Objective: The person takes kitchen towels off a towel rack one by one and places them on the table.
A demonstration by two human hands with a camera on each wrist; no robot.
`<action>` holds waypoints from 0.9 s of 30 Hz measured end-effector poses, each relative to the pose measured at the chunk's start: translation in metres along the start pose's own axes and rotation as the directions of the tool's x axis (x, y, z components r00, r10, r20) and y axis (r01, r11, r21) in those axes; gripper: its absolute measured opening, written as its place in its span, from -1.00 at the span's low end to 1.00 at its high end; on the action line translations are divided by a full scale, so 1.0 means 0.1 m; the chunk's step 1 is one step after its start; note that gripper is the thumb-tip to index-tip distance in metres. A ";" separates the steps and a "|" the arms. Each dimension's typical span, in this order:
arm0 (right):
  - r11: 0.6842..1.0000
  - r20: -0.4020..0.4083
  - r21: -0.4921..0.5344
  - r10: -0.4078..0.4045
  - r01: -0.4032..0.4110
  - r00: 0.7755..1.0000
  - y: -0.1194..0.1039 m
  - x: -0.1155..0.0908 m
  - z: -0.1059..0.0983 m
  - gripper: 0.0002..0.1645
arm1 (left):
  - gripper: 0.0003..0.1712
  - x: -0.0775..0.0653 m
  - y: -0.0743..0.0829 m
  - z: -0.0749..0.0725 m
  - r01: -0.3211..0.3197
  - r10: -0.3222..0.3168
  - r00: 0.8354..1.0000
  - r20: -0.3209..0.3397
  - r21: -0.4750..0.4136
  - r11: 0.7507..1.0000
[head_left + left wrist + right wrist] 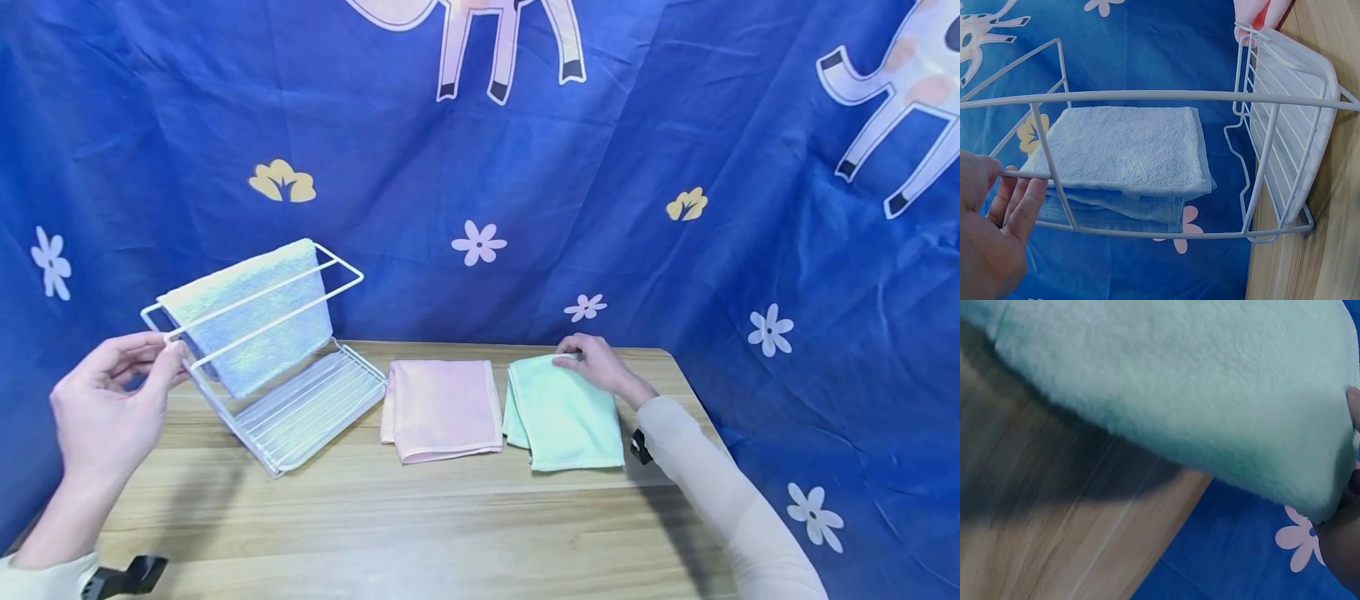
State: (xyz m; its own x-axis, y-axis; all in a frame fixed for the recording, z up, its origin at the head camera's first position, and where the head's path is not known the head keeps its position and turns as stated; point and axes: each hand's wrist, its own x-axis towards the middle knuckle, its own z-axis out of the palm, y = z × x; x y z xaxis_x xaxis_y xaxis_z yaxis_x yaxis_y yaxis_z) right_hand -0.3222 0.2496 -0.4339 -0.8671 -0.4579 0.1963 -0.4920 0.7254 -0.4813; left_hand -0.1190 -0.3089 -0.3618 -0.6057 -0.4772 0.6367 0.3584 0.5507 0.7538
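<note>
A white wire rack point(258, 321) stands on the left of the table, with a light blue towel point(266, 312) draped over its upper bars. My left hand point(116, 400) pinches the rack's near upper bar between thumb and fingers; the left wrist view shows the fingertips point(1027, 206) at that bar. At the right, a folded mint green towel point(566, 417) lies on the table. My right hand point(596, 367) pinches its far edge, and in the right wrist view the towel point(1197, 394) fills the upper part with its corner lifted.
A folded pink towel point(446, 408) lies between the rack and the green towel. The rack's base carries a pale tray point(315, 417). Behind and beside the wooden table point(420, 533) hangs a blue curtain point(412, 183) with animal and flower prints.
</note>
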 end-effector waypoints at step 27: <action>0.995 0.077 0.010 0.096 -0.097 0.992 0.08 0.26 0.21 -0.88 | -0.78 0.00 0.01 -0.01 -0.008 0.008 1.000 0.002 0.003 1.000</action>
State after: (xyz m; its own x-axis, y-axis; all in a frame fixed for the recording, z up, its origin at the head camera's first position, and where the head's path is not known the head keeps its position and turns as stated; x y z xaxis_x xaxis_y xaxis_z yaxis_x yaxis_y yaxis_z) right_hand -0.3470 0.2329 -0.4509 -0.9016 -0.4246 0.0824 -0.4048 0.7614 -0.5064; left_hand -0.1185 -0.3089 -0.3609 -0.6045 -0.4716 0.6420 0.3609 0.5564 0.7485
